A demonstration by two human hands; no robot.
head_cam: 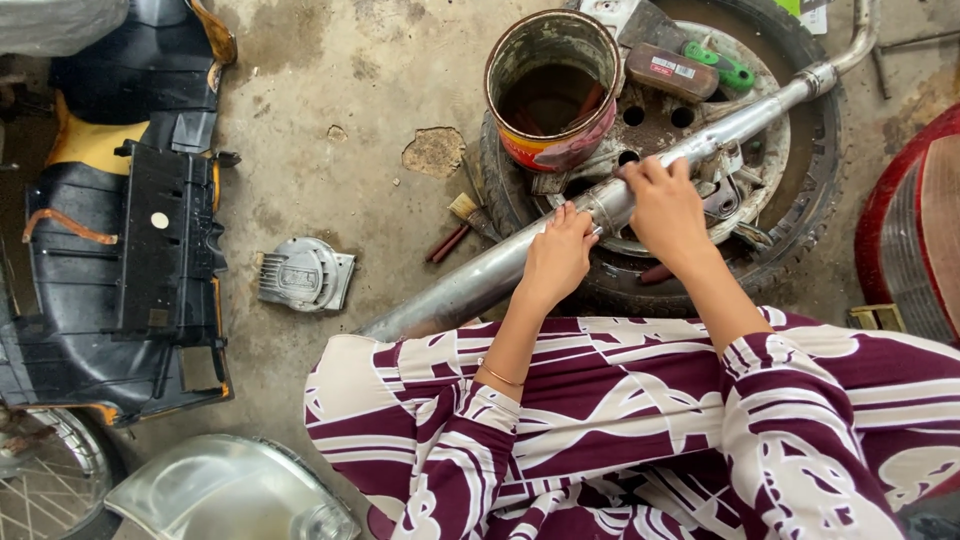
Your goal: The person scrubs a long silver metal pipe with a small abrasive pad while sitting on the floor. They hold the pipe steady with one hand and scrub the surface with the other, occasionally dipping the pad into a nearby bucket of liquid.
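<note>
The exhaust pipe point(520, 255) lies diagonally across a tyre point(820, 190) on the floor. The left hand point(556, 257) wraps its grip around the pipe's wider section; the right hand point(668, 208) presses closed fingers on the joint just beyond (hands nearly adjacent). A paint can point(552, 88) stands behind the pipe.

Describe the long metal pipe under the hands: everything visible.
The exhaust pipe is a long, dull silver metal tube, scuffed and dirty. It lies diagonally, its wide end low toward the person's lap and its thin end curving up at top right. Its middle rests across a tyre lying flat. The left hand and right hand both rest on it near a clamp.
</note>
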